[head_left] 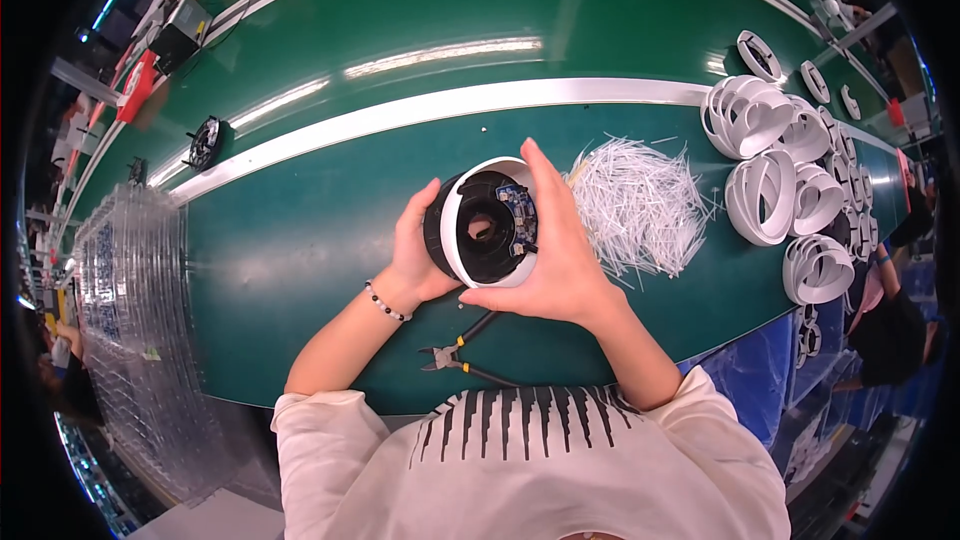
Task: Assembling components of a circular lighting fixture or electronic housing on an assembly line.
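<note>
Above the green table, both hands hold a round black housing (468, 258) with a white ring (452, 230) around it. Its open face is tilted toward the right and shows a central hole and a blue circuit board (519, 212) along the inner side. My left hand (412, 248) is wrapped round the black back part from the left. Thumb and fingers of my right hand (565, 255) span the white ring's rim from the right. Below them on the table lie diagonal cutters (447, 354), jaws apart, handles partly hidden by my shirt.
A heap of thin white strips (640, 210) lies right of my hands. Stacked white rings (760, 195) crowd the table's right end. Clear plastic trays (140, 310) are piled at the left. Beyond a white rail (450, 100), a black round part (205, 143) rests on the green surface.
</note>
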### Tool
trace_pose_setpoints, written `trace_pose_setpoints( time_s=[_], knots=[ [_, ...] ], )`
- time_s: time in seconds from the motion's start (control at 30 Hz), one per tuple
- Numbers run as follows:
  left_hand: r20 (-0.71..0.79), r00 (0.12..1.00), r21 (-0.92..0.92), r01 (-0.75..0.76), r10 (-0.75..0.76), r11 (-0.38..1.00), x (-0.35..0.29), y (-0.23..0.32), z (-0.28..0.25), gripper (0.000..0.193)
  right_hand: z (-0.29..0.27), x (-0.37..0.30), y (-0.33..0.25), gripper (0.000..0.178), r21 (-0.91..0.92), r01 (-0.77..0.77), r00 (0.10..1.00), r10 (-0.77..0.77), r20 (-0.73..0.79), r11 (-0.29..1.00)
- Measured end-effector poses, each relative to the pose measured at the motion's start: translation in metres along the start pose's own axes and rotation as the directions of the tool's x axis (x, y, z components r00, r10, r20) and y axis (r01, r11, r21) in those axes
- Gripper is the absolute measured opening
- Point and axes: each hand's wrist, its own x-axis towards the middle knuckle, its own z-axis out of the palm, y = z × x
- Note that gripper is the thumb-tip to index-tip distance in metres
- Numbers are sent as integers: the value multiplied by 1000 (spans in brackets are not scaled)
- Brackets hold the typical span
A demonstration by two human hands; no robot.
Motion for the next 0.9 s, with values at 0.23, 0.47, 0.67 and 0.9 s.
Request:
trace_pose_setpoints(
  time_s=[0.23, 0.47, 0.67, 0.9],
  knots=[
    [14, 997, -34, -70, 70, 997, 1, -8, -2, 54, 15, -6, -9, 110, -175, 39, 992, -60, -112, 984],
    [27, 995, -30, -93, 94, 995, -3, -14, 0, 60, 38, -13, 5, 108, -243, 14, 984, -57, -171, 970],
    [111, 979, 49, -177, 171, 983, -2, -14, -4, 63, 37, -3, 8, 109, -197, -8, 978, -33, -205, 980],
    [234, 933, 132, -308, 272, 942, 9, -14, 17, 63, 36, -5, 12, 110, -263, 11, 885, -132, -447, 965]
  ],
)
